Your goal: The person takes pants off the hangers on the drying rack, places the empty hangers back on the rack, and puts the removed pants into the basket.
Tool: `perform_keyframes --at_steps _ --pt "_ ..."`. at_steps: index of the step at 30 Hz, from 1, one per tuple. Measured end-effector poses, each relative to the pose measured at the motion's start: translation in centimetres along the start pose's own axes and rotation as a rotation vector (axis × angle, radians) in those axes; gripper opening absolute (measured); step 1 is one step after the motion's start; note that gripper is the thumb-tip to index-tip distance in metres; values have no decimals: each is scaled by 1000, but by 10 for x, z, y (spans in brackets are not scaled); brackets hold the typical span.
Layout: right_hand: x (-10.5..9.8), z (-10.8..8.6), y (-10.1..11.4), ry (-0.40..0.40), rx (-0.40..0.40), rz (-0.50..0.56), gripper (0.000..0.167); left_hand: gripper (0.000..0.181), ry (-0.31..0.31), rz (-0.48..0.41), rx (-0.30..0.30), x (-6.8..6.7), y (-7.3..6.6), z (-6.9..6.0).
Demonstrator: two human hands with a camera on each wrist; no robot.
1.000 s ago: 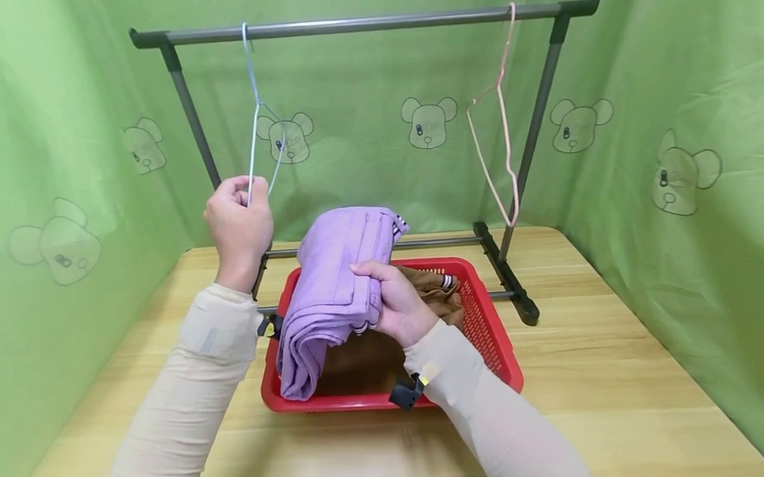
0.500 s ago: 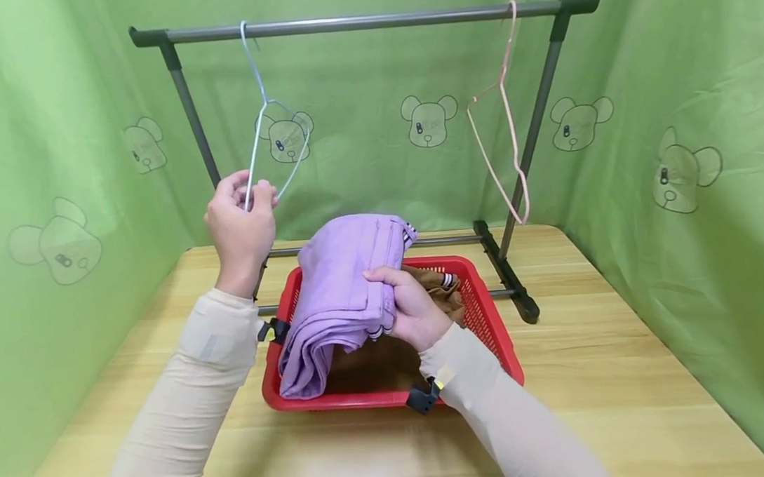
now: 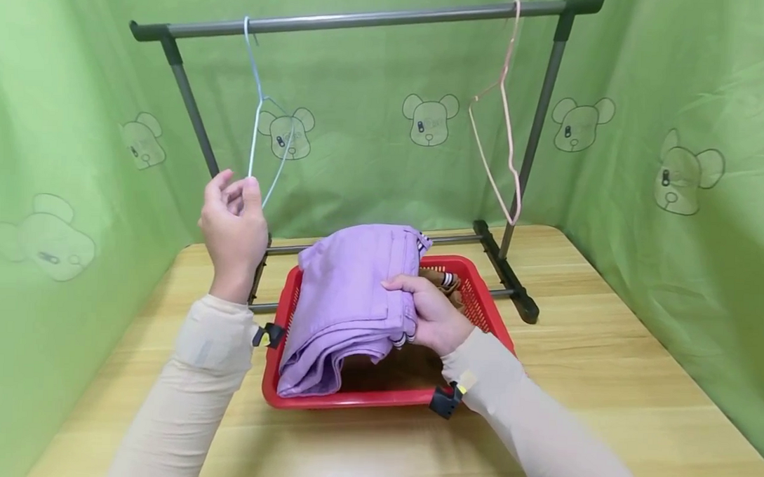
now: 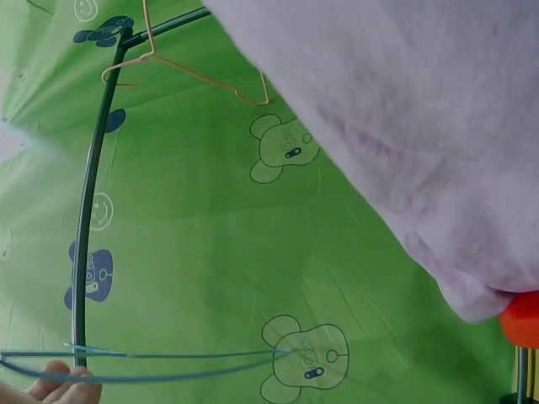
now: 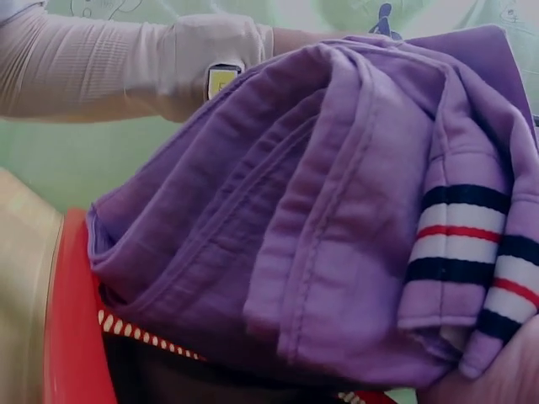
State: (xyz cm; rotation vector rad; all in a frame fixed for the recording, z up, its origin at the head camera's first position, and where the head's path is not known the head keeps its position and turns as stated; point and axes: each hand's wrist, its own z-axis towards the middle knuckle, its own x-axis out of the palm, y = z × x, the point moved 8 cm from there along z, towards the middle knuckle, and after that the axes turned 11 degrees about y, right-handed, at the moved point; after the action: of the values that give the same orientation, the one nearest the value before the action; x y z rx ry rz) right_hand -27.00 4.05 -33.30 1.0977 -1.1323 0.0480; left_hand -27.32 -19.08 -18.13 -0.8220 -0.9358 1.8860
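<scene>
In the head view my left hand point(image 3: 233, 233) is at the lower end of a blue wire hanger point(image 3: 256, 132), with the thumb over its near side. The left wrist view shows fingertips point(image 4: 72, 389) against the hanger's wire. My right hand point(image 3: 439, 318) grips the right edge of a folded purple garment point(image 3: 349, 286), thumb on top. Navy, white and red striped trim shows along the garment's edge point(image 5: 459, 236) in the right wrist view. The garment lies over the left part of a red basket point(image 3: 364, 401); its left end slopes down inside the rim.
A grey rack point(image 3: 364, 19) stands behind the basket, its dark foot point(image 3: 510, 278) on the wooden table point(image 3: 619, 331). A pink hanger point(image 3: 509, 123) hangs at the rack's right. Brown cloth point(image 3: 446, 279) lies in the basket. Green curtains point(image 3: 685, 249) surround the table.
My right hand has moved right and slightly down, drawing the garment's edge with it. The left hand has shifted a little on the blue hanger, with its thumb now over the wire.
</scene>
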Motion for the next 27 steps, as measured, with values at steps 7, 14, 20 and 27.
perform_keyframes --at_steps 7,14,20,27 --pt "-18 -14 6 -63 40 -74 23 46 -53 -52 20 -13 6 -3" --pt "-26 -23 9 -63 73 -114 24 47 -34 -42 -2 -16 13 -5" --pt "-34 -29 13 -72 74 -99 18 47 -20 -12 -51 -16 25 -10" --pt "-45 -36 22 -98 64 -184 18 48 21 -8 -99 -13 44 -18"
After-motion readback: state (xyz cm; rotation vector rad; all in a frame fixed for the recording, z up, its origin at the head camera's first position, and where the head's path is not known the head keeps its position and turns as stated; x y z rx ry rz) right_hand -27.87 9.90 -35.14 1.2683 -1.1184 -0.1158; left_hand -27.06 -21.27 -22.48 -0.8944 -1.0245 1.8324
